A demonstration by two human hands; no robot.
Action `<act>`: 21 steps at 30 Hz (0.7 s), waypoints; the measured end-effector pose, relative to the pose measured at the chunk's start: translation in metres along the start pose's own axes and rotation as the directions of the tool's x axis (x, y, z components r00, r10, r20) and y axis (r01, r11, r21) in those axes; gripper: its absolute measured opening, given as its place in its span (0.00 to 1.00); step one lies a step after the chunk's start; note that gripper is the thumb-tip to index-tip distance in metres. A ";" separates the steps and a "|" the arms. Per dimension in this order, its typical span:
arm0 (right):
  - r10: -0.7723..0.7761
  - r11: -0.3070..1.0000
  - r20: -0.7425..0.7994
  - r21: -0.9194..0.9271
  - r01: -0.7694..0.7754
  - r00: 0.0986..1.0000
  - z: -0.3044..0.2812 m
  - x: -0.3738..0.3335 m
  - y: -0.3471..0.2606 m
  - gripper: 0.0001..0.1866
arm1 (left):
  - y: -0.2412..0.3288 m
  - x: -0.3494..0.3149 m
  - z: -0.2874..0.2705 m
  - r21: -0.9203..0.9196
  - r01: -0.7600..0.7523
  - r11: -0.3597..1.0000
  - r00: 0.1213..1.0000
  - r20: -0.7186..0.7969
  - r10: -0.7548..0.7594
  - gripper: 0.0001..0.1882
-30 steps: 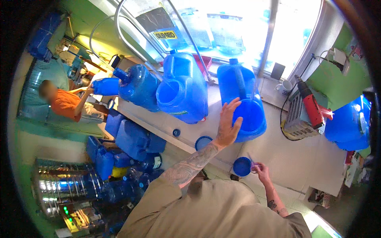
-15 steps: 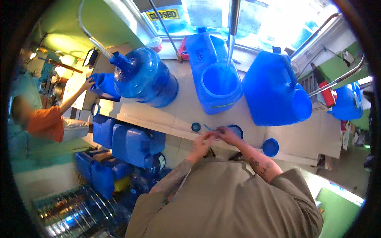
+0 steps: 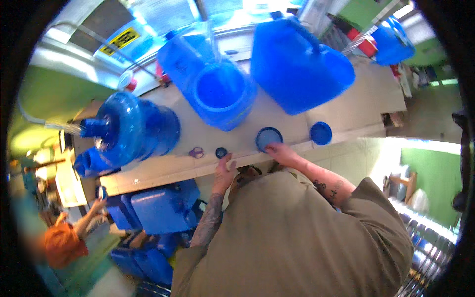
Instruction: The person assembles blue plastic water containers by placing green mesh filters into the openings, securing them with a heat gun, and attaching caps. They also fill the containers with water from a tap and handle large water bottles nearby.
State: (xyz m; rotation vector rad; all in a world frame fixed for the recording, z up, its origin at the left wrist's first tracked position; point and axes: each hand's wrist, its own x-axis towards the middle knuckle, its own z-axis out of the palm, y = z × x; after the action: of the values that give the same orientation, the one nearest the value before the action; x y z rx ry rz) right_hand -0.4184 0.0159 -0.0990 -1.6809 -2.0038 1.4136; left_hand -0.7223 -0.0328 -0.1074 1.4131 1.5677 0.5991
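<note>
I've got the right hand (image 3: 284, 155) at the pale lid (image 3: 268, 137)'s near rim on the counter (image 3: 363, 101), fingers bent, can't tell if pinching; left hand (image 3: 224, 174) loosely curled just by the small cap (image 3: 221, 152), scissors (image 3: 197, 152) left of that

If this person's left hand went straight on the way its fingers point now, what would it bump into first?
Probably the small cap on the counter, just beyond the fingertips of the left hand. Depth is unclear, so it might pass above.
</note>
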 end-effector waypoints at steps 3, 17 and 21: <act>0.100 0.957 -0.351 -0.223 -0.187 0.931 -0.045 -0.052 0.074 0.28 | 0.041 0.025 0.042 0.118 -0.235 0.965 0.944 0.262 0.198 0.26; 0.096 0.970 -0.219 -0.197 -0.141 0.971 -0.185 -0.061 0.178 0.34 | 0.070 0.051 0.166 0.604 -0.101 0.790 0.919 0.361 -0.158 0.37; -0.044 0.894 -0.631 -0.371 -0.251 0.775 -0.354 -0.051 0.218 0.35 | 0.081 0.038 0.179 0.583 0.232 0.779 0.960 -0.008 -0.279 0.34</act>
State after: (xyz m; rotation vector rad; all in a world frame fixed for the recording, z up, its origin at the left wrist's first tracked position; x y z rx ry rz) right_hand -0.0242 0.1467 -0.0468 -2.0985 -1.9014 0.2937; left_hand -0.5251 -0.0165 -0.1347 1.5871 1.9317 -0.1283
